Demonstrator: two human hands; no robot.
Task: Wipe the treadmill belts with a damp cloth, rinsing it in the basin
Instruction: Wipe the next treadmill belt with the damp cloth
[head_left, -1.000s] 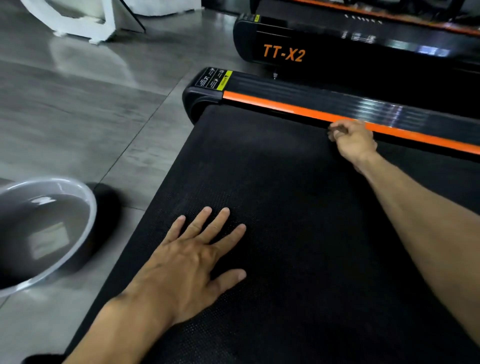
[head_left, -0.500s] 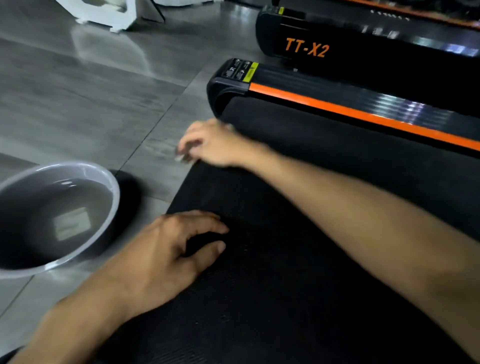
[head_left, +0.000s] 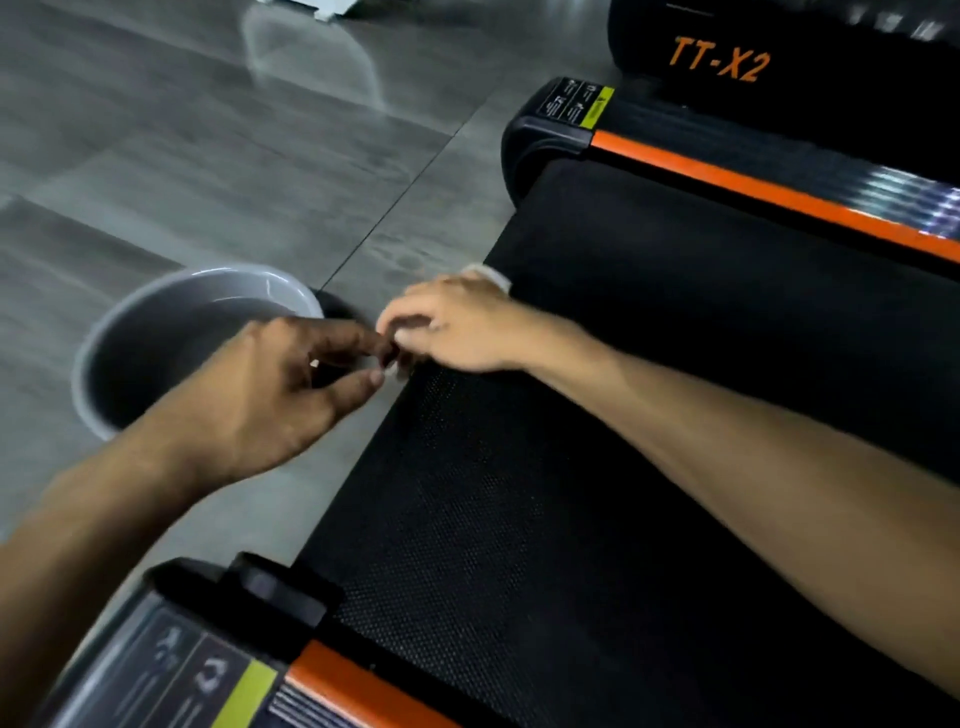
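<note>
The black treadmill belt (head_left: 623, 467) fills the right and centre of the view. Both hands meet at its left edge. My right hand (head_left: 457, 327) grips a small white cloth (head_left: 491, 274), which shows only as slivers above the knuckles and under the fingertips. My left hand (head_left: 270, 395) reaches in from the left with curled fingers, its thumb and forefinger pinching the cloth's lower corner. A grey basin (head_left: 156, 291) holding water stands on the floor just left of the hands, partly hidden by my left hand.
Orange-striped side rails run along the belt's far side (head_left: 779, 195) and near side (head_left: 337, 680). A second black treadmill marked TT-X2 (head_left: 719, 60) stands behind. Grey tiled floor (head_left: 234, 156) lies to the left around the basin.
My right hand swept the cloth from the far orange rail across the belt to its left edge. My left hand lifted off the belt and came to the cloth. The view shifted left and down.
</note>
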